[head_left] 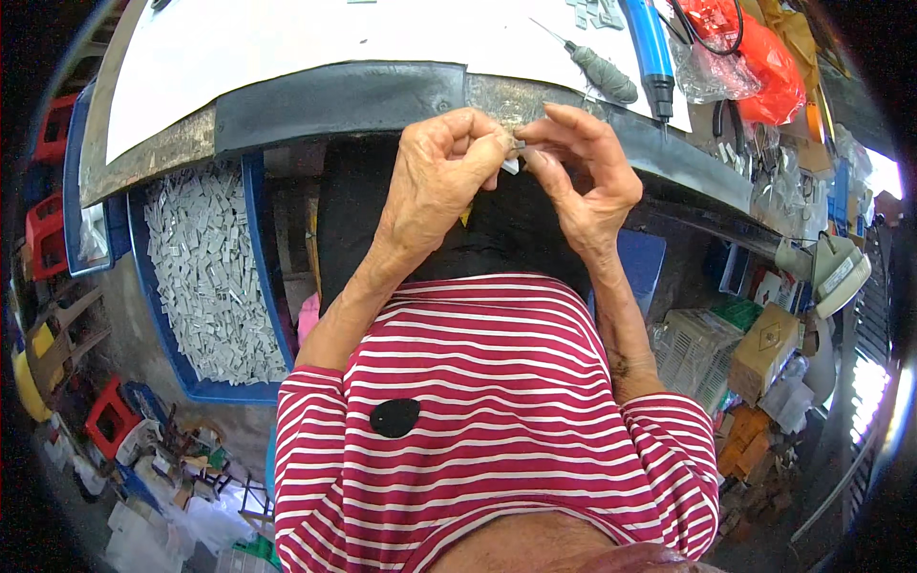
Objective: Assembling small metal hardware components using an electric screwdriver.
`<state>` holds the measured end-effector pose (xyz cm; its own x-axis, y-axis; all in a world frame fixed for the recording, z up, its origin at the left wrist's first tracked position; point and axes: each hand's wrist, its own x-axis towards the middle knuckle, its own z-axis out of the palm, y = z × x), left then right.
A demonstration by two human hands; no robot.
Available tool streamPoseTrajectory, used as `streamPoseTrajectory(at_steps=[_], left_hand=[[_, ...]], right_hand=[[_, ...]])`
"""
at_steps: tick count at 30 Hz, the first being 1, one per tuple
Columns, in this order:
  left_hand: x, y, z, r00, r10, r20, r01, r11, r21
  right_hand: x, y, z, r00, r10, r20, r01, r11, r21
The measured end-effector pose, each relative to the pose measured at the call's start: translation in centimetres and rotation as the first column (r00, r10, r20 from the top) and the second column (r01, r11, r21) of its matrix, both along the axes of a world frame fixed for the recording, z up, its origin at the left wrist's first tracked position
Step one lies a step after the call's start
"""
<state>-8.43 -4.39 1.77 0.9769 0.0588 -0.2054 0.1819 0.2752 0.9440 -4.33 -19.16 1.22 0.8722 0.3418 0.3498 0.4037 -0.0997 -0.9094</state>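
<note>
Our left hand and right hand together pinching a small grey metal piece between fingertips, just before the dark-edged workbench, blue tray of grey pieces left of it

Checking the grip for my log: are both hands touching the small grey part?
Touching. The head view shows the left hand and right hand pinching the small grey part between their fingertips.

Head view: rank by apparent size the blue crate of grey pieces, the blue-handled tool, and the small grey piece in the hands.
1. Blue crate
2. Blue-handled tool
3. Small grey piece, pinched between left hand and right hand; it is nearer the camera, yet plainly smallest.
</note>
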Motion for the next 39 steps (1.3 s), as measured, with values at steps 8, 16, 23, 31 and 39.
streamPoseTrajectory(at_steps=[8,16,23,31,39], left_hand=[[-0.1,-0.1,-0.1,0.996,-0.009,-0.088,0.016,0.997,0.081],[-0.2,-0.6,-1.1,0.990,-0.076,-0.121,0.084,0.994,0.065],[-0.2,-0.9,-1.9,0.986,-0.119,-0.117,0.125,0.991,0.047],[-0.1,-0.9,-3.1,0.984,-0.148,-0.099,0.159,0.980,0.118],[-0.3,-0.6,-3.4,0.985,-0.158,-0.070,0.161,0.986,0.034]], right_hand=[[0.2,-1.4,0.6,0.865,0.049,-0.499,-0.062,0.998,-0.008],[-0.3,-2.2,0.6,0.723,0.167,-0.670,-0.156,0.985,0.077],[-0.1,-2.4,0.1,0.582,0.208,-0.786,-0.173,0.976,0.130],[0.3,-2.4,-0.6,0.512,0.193,-0.837,-0.197,0.975,0.104],[0.3,-2.4,-0.6,0.477,0.185,-0.859,-0.132,0.982,0.138]])
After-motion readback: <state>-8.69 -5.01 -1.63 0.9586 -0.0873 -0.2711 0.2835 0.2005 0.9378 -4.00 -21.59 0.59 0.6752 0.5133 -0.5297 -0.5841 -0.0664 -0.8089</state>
